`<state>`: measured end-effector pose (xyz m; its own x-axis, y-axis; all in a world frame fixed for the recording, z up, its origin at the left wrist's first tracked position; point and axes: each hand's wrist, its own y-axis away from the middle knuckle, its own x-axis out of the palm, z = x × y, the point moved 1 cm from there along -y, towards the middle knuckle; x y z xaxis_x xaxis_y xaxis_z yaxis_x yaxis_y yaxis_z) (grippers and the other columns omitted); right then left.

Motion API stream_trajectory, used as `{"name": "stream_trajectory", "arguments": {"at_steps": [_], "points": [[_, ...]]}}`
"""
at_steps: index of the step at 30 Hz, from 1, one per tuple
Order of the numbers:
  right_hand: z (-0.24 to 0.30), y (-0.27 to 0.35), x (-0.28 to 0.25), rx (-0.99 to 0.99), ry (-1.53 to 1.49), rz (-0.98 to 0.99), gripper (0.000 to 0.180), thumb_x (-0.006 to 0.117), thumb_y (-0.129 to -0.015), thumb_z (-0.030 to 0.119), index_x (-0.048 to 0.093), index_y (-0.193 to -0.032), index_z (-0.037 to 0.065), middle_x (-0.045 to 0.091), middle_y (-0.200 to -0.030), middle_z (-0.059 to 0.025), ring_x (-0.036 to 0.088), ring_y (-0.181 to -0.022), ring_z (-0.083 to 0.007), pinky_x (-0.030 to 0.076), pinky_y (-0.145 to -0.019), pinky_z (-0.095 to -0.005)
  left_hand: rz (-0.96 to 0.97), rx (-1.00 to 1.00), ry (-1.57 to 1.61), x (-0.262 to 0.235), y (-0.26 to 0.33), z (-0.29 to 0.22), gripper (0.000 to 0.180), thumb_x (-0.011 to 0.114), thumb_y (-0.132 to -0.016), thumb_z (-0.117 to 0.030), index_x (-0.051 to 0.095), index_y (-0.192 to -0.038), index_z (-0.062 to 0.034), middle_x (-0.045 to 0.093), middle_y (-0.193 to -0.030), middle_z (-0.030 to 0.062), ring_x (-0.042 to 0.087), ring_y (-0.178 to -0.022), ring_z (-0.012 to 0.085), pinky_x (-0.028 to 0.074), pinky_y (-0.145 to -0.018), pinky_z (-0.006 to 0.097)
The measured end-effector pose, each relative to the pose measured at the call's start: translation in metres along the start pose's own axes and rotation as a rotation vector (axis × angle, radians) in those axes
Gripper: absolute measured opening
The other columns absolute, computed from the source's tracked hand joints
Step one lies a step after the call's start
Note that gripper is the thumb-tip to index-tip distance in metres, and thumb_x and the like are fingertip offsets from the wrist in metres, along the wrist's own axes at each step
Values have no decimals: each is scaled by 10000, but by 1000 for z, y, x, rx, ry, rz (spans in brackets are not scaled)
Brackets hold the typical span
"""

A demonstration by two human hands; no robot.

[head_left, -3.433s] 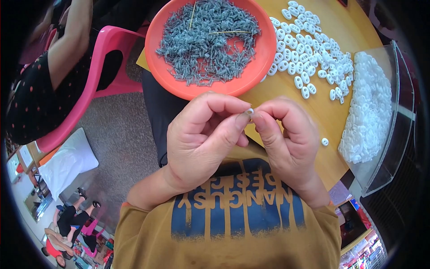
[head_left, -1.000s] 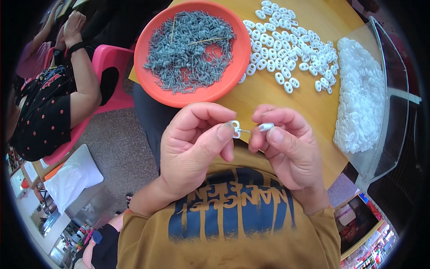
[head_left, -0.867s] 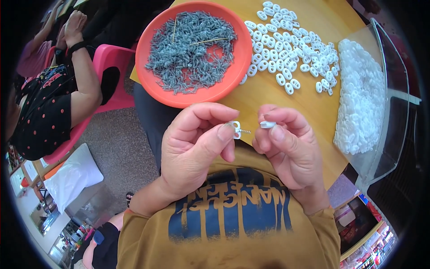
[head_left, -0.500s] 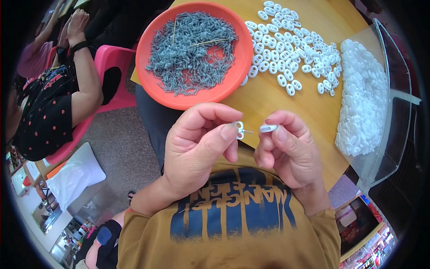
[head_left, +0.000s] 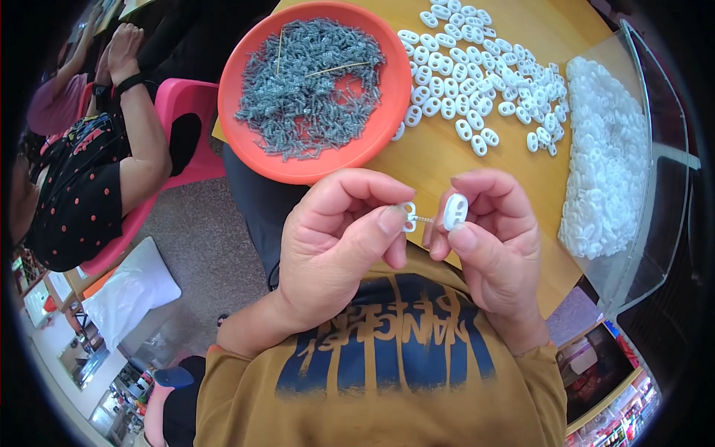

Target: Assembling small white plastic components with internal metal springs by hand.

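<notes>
Between the thumb and fingers of my left hand (head_left: pixel 328 257) is a small white two-holed cord lock piece (head_left: pixel 410 217), partly covered by the thumb. A thin metal spring (head_left: pixel 423 220) sticks out of it to the right. My right hand (head_left: pixel 500 257) pinches a white oval cord lock shell (head_left: pixel 455 211), its two-holed face showing. The spring's free end lies close to the right fingers and the shell; whether it touches cannot be made out. Both hands are held in front of my chest, near the table edge.
A red round tray (head_left: pixel 234 112) at the far left of the table holds a heap of small springs (head_left: pixel 313 82). Many white oval shells (head_left: pixel 462 86) are spread beside it. A clear bin (head_left: pixel 659 194) with white pieces (head_left: pixel 602 164) stands at right. Another person (head_left: pixel 97 171) sits at left.
The right hand has turned its shell from edge-on to showing its two-holed face. The left hand has shifted slightly right, and the spring's end is closer to the right fingers.
</notes>
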<state>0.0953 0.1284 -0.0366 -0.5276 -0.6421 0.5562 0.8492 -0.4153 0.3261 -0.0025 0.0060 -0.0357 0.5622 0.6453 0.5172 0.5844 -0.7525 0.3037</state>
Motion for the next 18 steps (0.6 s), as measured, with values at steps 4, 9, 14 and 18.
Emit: {"name": "stream_trajectory", "arguments": {"at_steps": [4, 9, 14, 18], "points": [[0, 2, -4, 33, 11, 29, 302, 601, -776, 63, 490, -1049, -1, 563, -822, -86, 558, -671, -145, 465, -645, -265, 6, 22, -48, 1, 1, 0, 148, 491, -855, -19, 506, -997, 21, 543, -799, 36, 534, -634, 68, 441, -574, 183], [0, 3, -6, 58, -2, 135, 297, 562, -816, 9, 483, -1102, 5, 531, -906, -18, 523, -797, -61, 448, -724, -200, 13, 58, -59, 2, 2, 1, 148, 492, -852, -7, 507, -996, 22, 544, -805, 39, 537, -639, 68, 443, -576, 181], [-2, 4, -4, 49, 11, 136, 291, 559, -816, 2, 489, -1099, 6, 522, -904, -6, 501, -813, -50, 420, -726, -192, 8, 97, -84, 2, 3, 4, 150, 492, -850, 1, 508, -997, 24, 544, -820, 44, 540, -649, 71, 449, -584, 183], [-2, 3, -5, 29, 50, 158, 287, 551, -813, -13, 496, -1094, 6, 511, -904, -2, 482, -816, -47, 398, -716, -187, 5, 116, -92, 1, 4, 5, 150, 495, -850, 2, 508, -997, 25, 544, -828, 45, 541, -657, 72, 450, -589, 181]]}}
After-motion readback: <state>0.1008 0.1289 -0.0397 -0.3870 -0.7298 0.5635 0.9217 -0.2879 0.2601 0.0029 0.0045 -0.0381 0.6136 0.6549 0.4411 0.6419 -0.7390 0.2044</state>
